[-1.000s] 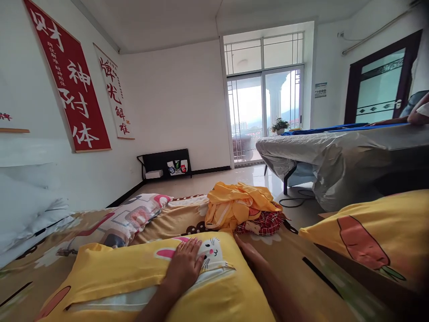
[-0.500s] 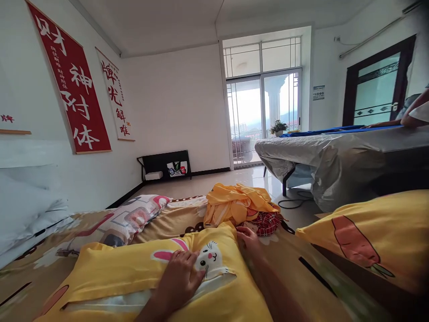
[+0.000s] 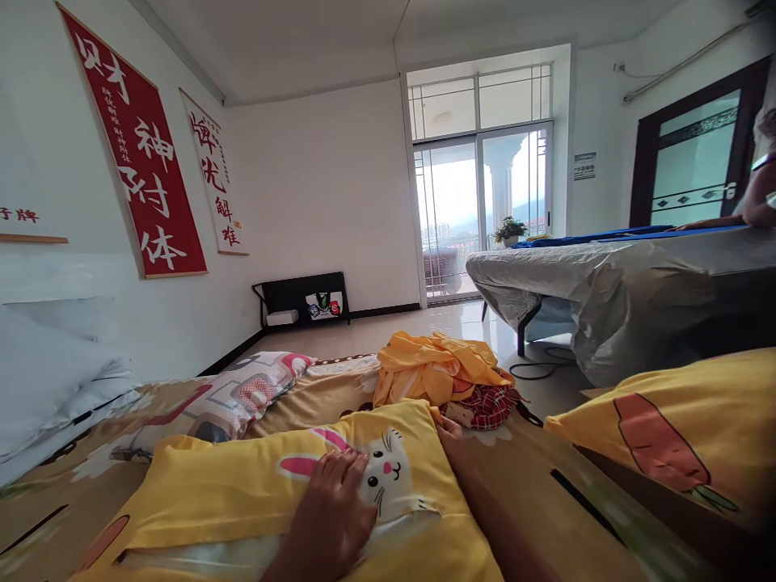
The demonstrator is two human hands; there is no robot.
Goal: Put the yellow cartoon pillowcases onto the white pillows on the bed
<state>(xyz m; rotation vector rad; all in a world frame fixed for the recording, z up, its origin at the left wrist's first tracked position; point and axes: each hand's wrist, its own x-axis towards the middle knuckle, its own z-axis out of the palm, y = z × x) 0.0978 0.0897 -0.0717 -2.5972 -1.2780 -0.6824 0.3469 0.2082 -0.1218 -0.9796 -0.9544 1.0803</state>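
Note:
A yellow pillow (image 3: 230,485) with a printed white rabbit face (image 3: 385,481) lies before me on a patterned bed cover. A slit across its case shows a pale inner pillow (image 3: 224,554). My left hand (image 3: 336,505) rests on top beside the rabbit's face, its fingers laid over the fabric. At the pillow's far right corner, my right hand (image 3: 449,431) has its fingers closed on the pillowcase; the fingertips are partly hidden. Just beyond that corner sit a crumpled yellow-orange cloth heap (image 3: 433,364) and a red plaid cloth (image 3: 485,406).
A grey and red patterned pillow (image 3: 242,396) lies at left, with white pillows (image 3: 54,364) behind it. On the right is a yellow cushion with a carrot print (image 3: 660,436). A plastic-covered table (image 3: 606,283) stands beyond, with another person's arm (image 3: 761,190) over it.
My right hand's fingers have closed in at the pillow's corner, where they were more visible before. My left hand stays on the pillow. The view has shifted slightly.

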